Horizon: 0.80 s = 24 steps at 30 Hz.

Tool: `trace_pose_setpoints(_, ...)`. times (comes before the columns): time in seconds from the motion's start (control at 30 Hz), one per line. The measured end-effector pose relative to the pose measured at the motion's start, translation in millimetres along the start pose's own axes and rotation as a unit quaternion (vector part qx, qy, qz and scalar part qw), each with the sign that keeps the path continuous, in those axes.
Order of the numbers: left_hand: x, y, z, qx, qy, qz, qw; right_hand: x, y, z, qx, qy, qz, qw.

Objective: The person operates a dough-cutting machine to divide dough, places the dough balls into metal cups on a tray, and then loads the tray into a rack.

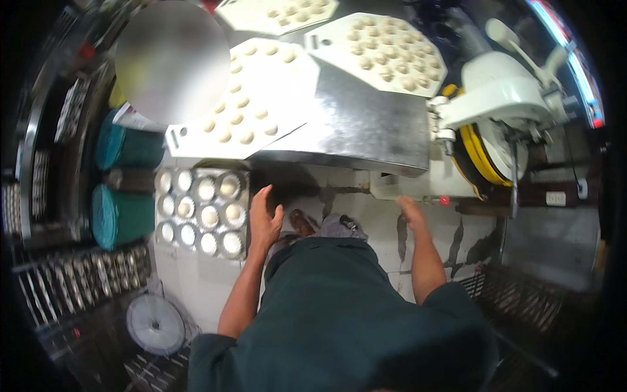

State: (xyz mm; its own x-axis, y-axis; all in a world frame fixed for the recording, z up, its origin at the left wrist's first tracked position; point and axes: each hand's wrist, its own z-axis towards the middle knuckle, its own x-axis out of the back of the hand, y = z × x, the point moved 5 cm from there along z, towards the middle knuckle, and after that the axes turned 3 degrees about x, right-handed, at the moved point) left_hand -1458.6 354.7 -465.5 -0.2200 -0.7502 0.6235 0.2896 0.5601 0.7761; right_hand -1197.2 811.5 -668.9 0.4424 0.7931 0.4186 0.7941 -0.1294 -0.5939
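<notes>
With the left hand [265, 221] and right hand [411, 213] apparently empty, each grip loosely open, keep the cup tray [245, 198], just left of the left hand and near the worktop [366, 121], level when handling.

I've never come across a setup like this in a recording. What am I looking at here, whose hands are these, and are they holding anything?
There's no robot: a head-worn fisheye camera looks down on a person in a dark green shirt, so edges bend. Both bare hands are that person's. The left hand is beside a tray of twelve round cups with pale contents; contact is unclear. The right hand is apart, over the floor side. Neither appears to hold anything. Ahead, pale boards bearing round dough-like pieces lie around a metal table; a white machine stands at the right.
</notes>
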Motion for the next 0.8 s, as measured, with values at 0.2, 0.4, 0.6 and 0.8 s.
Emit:
trace_pose_setpoints(0.2,13.2,-28.1,31.3,0.025,-0.097,-0.04,0.994,37.7,-37.2,22.2,0.019,-0.003,-0.135,0.991)
trace_pose_setpoints(0.4,-14.5,-66.9,39.0,0.316,-0.047,-0.341,0.884,-4.6,-55.1,35.9,0.022,0.071,0.413,0.908)
trace_pose_setpoints(0.6,-66.2,-84.8,55.5,0.422,-0.024,-0.464,0.779,-26.7,-123.0,21.5,-0.002,0.096,0.741,0.664)
trace_pose_setpoints(0.8,-67.7,-24.9,77.6,0.409,-0.111,-0.438,0.793,-35.4,-160.9,-24.8,-0.091,0.059,0.783,0.612)
